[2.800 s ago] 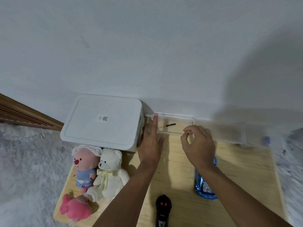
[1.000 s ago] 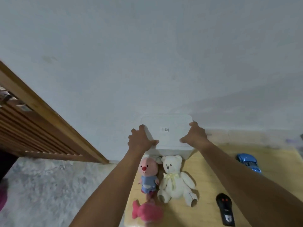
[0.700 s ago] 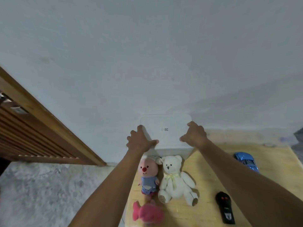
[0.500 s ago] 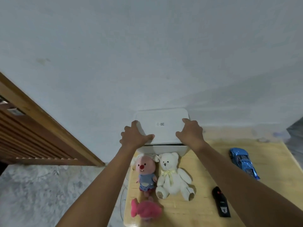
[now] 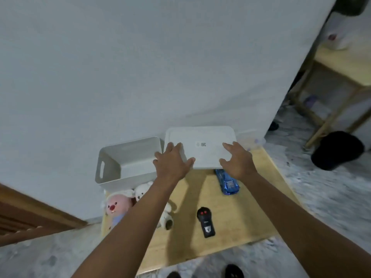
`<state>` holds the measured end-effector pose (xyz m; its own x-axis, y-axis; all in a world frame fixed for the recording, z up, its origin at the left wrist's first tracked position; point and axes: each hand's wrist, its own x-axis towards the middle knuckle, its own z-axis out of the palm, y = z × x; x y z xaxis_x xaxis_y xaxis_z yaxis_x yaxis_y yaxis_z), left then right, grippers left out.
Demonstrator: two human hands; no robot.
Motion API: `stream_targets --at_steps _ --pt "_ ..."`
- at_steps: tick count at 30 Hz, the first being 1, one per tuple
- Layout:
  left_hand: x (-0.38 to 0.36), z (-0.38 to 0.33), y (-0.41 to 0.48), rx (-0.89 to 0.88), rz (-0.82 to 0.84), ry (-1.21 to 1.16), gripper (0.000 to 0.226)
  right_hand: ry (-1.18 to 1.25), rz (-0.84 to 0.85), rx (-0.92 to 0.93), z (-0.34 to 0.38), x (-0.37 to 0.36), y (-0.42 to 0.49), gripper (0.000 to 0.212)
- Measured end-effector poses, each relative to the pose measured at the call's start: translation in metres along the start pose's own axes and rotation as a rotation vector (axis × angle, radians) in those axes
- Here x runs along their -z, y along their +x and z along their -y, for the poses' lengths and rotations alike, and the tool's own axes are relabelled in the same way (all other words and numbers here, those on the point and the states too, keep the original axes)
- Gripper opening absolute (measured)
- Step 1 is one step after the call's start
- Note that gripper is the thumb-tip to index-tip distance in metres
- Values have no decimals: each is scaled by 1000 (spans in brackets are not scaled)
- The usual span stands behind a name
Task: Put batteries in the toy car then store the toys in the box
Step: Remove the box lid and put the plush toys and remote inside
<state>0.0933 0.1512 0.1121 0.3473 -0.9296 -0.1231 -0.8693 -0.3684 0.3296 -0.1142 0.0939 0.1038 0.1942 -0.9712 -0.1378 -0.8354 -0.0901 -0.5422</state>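
Note:
The white box [image 5: 112, 169] stands uncovered at the table's back left, its inside bare. I hold its flat white lid [image 5: 202, 147] in the air to the right of it, my left hand [image 5: 172, 163] gripping the lid's left front corner and my right hand [image 5: 236, 161] its right front edge. Beneath the lid's front edge lies the blue toy car [image 5: 227, 181]. A black remote control [image 5: 205, 221] rests near the table's middle front. The pink plush [image 5: 116, 207] and the white teddy bear [image 5: 144, 193] sit in front of the box, partly hidden by my left forearm.
The wooden table [image 5: 261, 207] is low and stands against a white wall. A clear plastic case [image 5: 249, 137] lies at its back right. Grey carpet surrounds it; a black bin [image 5: 335, 151] and a wooden shelf frame [image 5: 321, 97] stand to the right.
Both hands gripped the lid on the box, then lifted it off and carried it to the right. The box now stands uncovered. The view swung right.

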Motion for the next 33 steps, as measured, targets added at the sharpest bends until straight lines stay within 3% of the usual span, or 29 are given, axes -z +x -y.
stream_targets --at_steps 8,15,27,30,33 --pt "-124 -165 -51 -123 206 22 57 8 23 -269 -197 57 -39 68" --pt "-210 -225 -82 -132 356 112 62 32 108 -386 -306 46 -64 66" --pt "-266 -202 -91 -188 490 173 70 -29 191 -369 -347 6 -92 57" --pt "-247 -195 -87 -210 404 95 63 -196 84 -366 -329 12 -83 51" --pt "-202 -173 -71 -185 173 -34 36 -219 -3 -211 -283 14 -56 49"
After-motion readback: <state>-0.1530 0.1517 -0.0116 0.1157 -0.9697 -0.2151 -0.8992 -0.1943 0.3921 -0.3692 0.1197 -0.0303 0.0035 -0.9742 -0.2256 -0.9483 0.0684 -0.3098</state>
